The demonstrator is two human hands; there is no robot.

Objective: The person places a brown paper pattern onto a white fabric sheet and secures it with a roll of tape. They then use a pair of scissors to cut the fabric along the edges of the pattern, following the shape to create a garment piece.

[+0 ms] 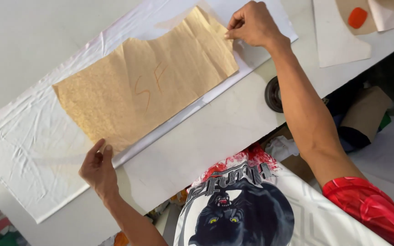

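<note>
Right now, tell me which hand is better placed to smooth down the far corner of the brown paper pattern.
Probably the right hand: its fingertips already pinch the far corner of the brown paper pattern on the white fabric. The left hand rests at the pattern's near edge, at the opposite end.

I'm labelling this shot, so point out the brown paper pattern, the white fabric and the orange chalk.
brown paper pattern (147,93): head view, its middle.
white fabric (28,155): head view, bare left part.
orange chalk (357,17): head view, its centre.
</note>
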